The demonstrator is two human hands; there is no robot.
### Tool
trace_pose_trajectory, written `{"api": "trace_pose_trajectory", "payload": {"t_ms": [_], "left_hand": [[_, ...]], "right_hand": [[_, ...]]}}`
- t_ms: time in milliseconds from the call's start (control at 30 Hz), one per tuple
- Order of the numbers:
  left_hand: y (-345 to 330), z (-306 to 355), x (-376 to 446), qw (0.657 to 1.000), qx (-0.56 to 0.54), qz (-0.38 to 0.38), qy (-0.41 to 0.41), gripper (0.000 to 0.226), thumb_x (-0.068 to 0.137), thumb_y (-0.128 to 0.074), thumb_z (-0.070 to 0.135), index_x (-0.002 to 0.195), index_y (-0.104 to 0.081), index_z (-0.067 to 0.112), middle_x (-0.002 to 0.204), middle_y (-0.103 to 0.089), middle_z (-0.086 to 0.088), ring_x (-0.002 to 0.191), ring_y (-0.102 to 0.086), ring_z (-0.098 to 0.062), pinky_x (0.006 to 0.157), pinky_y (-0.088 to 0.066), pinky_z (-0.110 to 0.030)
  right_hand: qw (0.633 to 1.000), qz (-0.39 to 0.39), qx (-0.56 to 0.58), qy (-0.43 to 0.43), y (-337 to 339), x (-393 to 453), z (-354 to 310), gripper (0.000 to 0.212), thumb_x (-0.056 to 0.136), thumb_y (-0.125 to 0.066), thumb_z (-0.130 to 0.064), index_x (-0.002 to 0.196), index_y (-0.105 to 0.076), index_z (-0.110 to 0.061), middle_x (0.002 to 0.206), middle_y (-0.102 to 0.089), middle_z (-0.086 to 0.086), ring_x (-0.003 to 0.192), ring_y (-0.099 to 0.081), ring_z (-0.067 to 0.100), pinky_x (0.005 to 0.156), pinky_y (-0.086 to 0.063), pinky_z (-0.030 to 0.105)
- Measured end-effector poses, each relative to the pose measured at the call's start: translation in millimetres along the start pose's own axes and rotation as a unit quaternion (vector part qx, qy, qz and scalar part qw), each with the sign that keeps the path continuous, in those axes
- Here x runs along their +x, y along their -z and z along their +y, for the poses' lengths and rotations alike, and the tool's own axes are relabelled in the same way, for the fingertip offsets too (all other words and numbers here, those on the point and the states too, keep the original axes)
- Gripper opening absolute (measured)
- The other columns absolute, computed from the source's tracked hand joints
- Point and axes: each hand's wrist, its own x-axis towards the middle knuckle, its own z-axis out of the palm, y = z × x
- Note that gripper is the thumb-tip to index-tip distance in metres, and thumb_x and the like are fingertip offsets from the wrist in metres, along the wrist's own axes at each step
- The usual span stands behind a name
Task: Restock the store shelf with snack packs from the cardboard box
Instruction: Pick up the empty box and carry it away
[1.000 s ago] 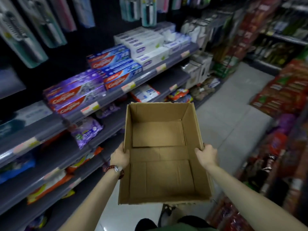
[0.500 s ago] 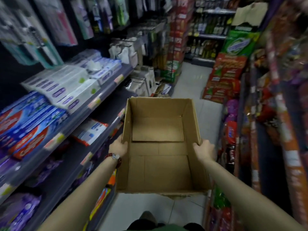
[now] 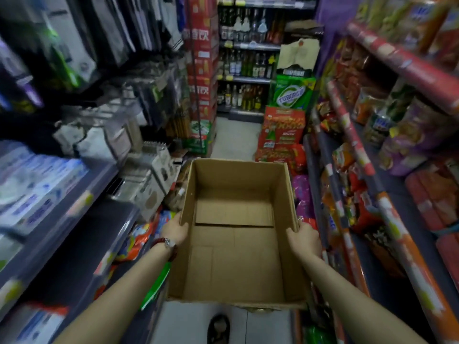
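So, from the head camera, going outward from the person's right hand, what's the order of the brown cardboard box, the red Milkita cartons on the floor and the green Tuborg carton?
1. Brown cardboard box: held by the right hand.
2. Red cartons: ahead, on the floor.
3. Green Tuborg carton: stacked above them, farther back.

The fingers of the left hand (image 3: 175,228) are hidden behind the cardboard box (image 3: 236,256) wall. The left shelf goods (image 3: 37,194) are blurred; a shoe (image 3: 218,328) is cut off below.
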Motion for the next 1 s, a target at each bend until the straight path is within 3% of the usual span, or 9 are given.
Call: {"api": "trace_pose_trajectory", "payload": {"t_ms": [67,200,267,333,400,567,833,1000], "left_hand": [[6.7,22.6,44.9,1.0,0.007,-0.009,0.001,0.048,0.095,-0.045,0.02,0.143,-0.037,0.019,0.129,-0.058,-0.014,0.114,-0.055,-0.034,0.09,-0.044,-0.034],[16.0,72.6,125.8,0.999,0.001,-0.014,-0.028,0.048,0.096,-0.044,0.019,0.143,-0.035,0.018,0.13,-0.057,-0.012,0.112,-0.057,-0.031,0.09,-0.047,-0.033],[18.0,97.0,162.3,0.998,-0.012,-0.027,-0.054,0.047,0.097,-0.044,0.018,0.143,-0.036,0.018,0.126,-0.059,-0.012,0.102,-0.06,-0.029,0.075,-0.047,-0.029],[16.6,119.6,200.4,0.997,-0.023,-0.035,-0.069,0.045,0.097,-0.044,0.018,0.142,-0.038,0.019,0.12,-0.063,-0.012,0.088,-0.061,-0.026,0.061,-0.043,-0.025],[12.2,141.9,237.3,0.996,-0.015,-0.05,-0.075,0.044,0.097,-0.043,0.018,0.141,-0.039,0.019,0.123,-0.062,-0.011,0.093,-0.061,-0.027,0.065,-0.043,-0.024],[-6.8,197.2,336.1,0.994,0.021,-0.07,-0.079,0.047,0.097,-0.043,0.021,0.143,-0.035,0.016,0.128,-0.059,-0.011,0.097,-0.062,-0.025,0.072,-0.049,-0.029],[-19.4,292.3,476.8,0.996,0.005,-0.072,-0.043,0.044,0.097,-0.045,0.021,0.14,-0.04,0.016,0.133,-0.055,-0.011,0.117,-0.055,-0.03,0.095,-0.046,-0.035],[-17.4,332.2,560.1,0.996,0.027,-0.076,-0.039,0.047,0.096,-0.046,0.021,0.142,-0.038,0.021,0.13,-0.058,-0.011,0.114,-0.057,-0.032,0.092,-0.048,-0.035]], "right_hand": [[1.0,0.014,0.01,-0.009,-0.8,35.8,-20.8,0.036,0.095,-0.055,-0.025,0.128,-0.058,-0.008,0.114,-0.065,0.013,0.102,-0.062,0.03,0.079,-0.049,0.031],[0.998,0.043,0.023,-0.037,3.5,102.4,-55.8,0.031,0.093,-0.055,-0.029,0.118,-0.063,-0.012,0.101,-0.068,0.008,0.088,-0.064,0.026,0.074,-0.054,0.035],[0.997,0.056,0.018,-0.052,9.6,131.4,-70.5,0.032,0.093,-0.055,-0.029,0.119,-0.062,-0.013,0.101,-0.068,0.008,0.088,-0.064,0.026,0.073,-0.054,0.033],[0.996,0.06,0.017,-0.067,14.7,162.3,-83.9,0.036,0.094,-0.055,-0.028,0.125,-0.058,-0.01,0.113,-0.066,0.013,0.101,-0.063,0.031,0.08,-0.05,0.033],[0.994,0.068,0.016,-0.079,18.2,195.3,-95.8,0.04,0.095,-0.055,-0.026,0.13,-0.055,-0.006,0.123,-0.062,0.017,0.112,-0.058,0.035,0.087,-0.048,0.036],[0.993,0.075,0.02,-0.093,22.3,294.5,-118.0,0.039,0.096,-0.054,-0.026,0.13,-0.054,-0.007,0.124,-0.061,0.016,0.113,-0.058,0.034,0.088,-0.048,0.037],[0.994,0.066,0.015,-0.09,34.2,476.4,-167.9,0.034,0.094,-0.057,-0.031,0.124,-0.061,-0.015,0.106,-0.068,0.008,0.092,-0.065,0.025,0.077,-0.053,0.033],[0.995,0.06,0.009,-0.078,34.1,565.2,-205.5,0.035,0.094,-0.055,-0.032,0.125,-0.06,-0.016,0.102,-0.068,0.006,0.087,-0.064,0.023,0.068,-0.049,0.03]]}}
